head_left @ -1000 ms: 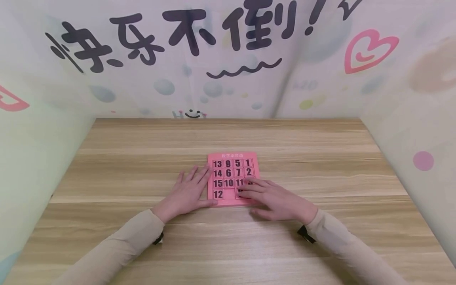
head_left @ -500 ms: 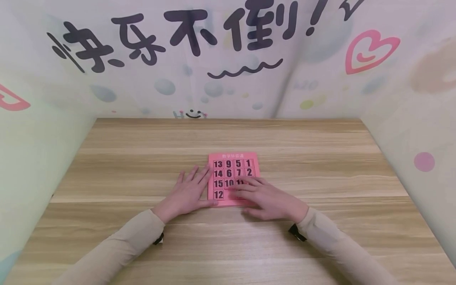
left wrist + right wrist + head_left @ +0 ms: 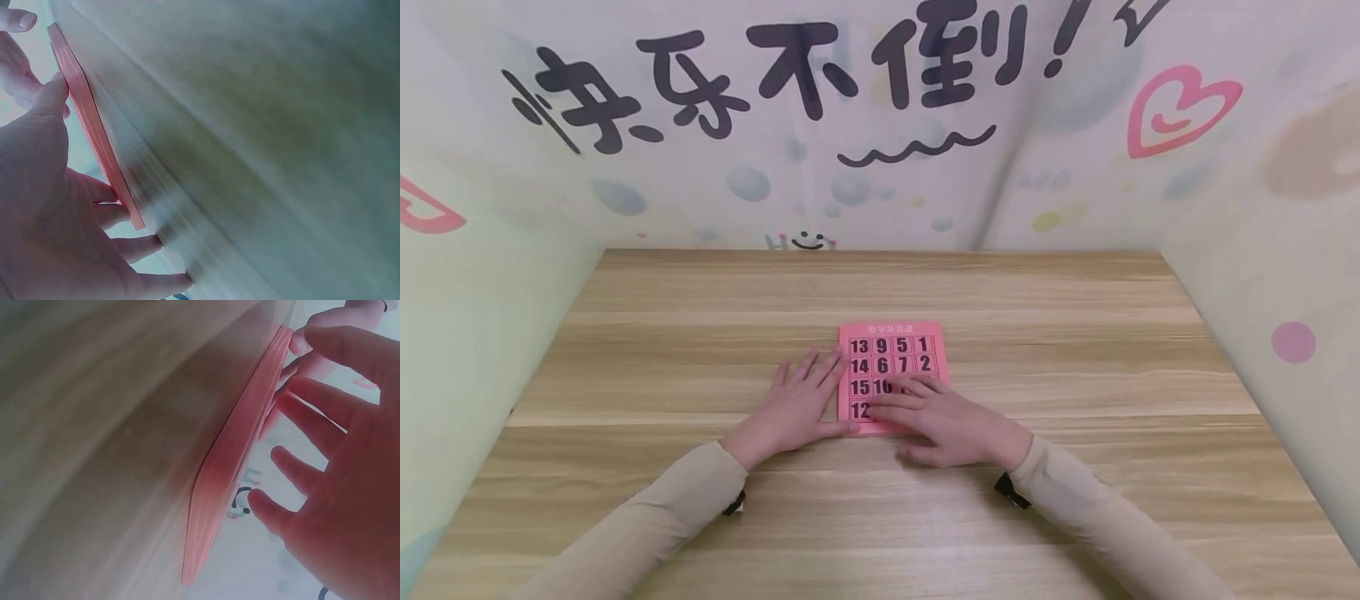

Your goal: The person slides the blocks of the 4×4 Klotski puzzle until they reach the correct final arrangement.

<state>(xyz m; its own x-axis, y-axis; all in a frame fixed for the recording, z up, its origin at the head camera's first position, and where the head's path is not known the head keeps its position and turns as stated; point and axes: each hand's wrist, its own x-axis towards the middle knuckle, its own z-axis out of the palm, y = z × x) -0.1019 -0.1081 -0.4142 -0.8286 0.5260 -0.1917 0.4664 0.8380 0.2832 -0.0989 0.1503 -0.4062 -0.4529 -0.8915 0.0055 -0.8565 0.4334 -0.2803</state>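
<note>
A pink number sliding puzzle (image 3: 882,365) lies flat in the middle of the table, with rows of black-numbered tiles. Along its left side rests my left hand (image 3: 790,408), fingers spread, the thumb at the lower left corner. In the left wrist view, its thumb and some fingertips touch the puzzle's pink side (image 3: 97,128). My right hand (image 3: 958,421) reaches over the lower right of the puzzle, fingertips extended to the tile marked 12 (image 3: 859,410). Several lower right tiles are hidden under it. In the right wrist view its fingers (image 3: 306,472) are extended and spread.
The wood-grain table (image 3: 880,517) surrounds the puzzle. A white printed curtain (image 3: 700,192) with large black characters stands behind, and pale walls rise at both sides. Dark bands show under both sleeves (image 3: 1067,492).
My right hand has moved left across the bottom row, from the right side to tile 12. It now covers the gap that was visible beside that tile. My left hand stays put.
</note>
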